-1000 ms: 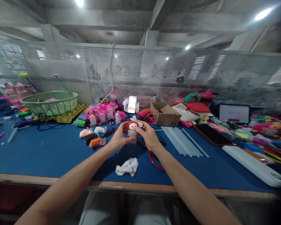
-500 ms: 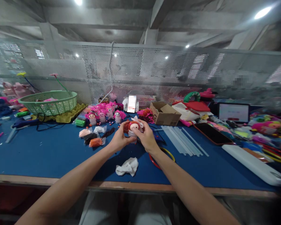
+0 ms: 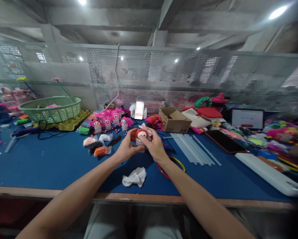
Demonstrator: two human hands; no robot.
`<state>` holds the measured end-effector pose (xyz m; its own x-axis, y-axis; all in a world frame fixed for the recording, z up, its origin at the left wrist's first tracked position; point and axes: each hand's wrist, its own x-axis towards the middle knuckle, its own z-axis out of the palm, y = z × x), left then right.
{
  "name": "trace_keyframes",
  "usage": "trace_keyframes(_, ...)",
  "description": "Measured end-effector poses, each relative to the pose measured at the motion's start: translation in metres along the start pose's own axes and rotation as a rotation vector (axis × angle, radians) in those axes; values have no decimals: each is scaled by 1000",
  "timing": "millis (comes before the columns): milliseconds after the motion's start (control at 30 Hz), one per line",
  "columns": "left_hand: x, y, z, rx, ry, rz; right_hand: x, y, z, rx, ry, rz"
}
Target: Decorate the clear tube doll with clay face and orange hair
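Both hands hold a small doll (image 3: 141,136) with a white ribbed body, a pale round head and reddish hair, a little above the blue tabletop. My left hand (image 3: 126,144) is closed around its left side. My right hand (image 3: 155,145) grips it from the right, thumb on the doll's front. A piece of white tissue (image 3: 146,128) sticks up by the doll's head at my right fingers. Below the hands lies a crumpled white tissue (image 3: 134,177). Behind my left hand stand several similar dolls with pink hair (image 3: 124,124).
Bagged clay (image 3: 101,151) lies left of my hands. Translucent glue sticks (image 3: 192,149), a cardboard box (image 3: 176,124), a phone (image 3: 225,141) and a white power bank (image 3: 269,174) are on the right. A green basket (image 3: 53,114) stands far left. Red and yellow rings (image 3: 180,162) lie under my right forearm.
The doll has tilted very slightly in my hands, its face turned a little more upright. Otherwise the hands stay in place; the view shifts slightly.
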<state>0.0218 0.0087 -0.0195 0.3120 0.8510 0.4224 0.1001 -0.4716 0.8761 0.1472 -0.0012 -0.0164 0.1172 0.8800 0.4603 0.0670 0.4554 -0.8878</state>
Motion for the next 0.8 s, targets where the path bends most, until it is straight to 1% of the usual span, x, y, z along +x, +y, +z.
trace_keyframes(467, 1, -3, 0, 15, 10, 20, 0, -1, 0, 0, 5, -10)
trace_keyframes(800, 0, -2, 0, -46, 1, 5, 0, -3, 0, -16, 15, -18)
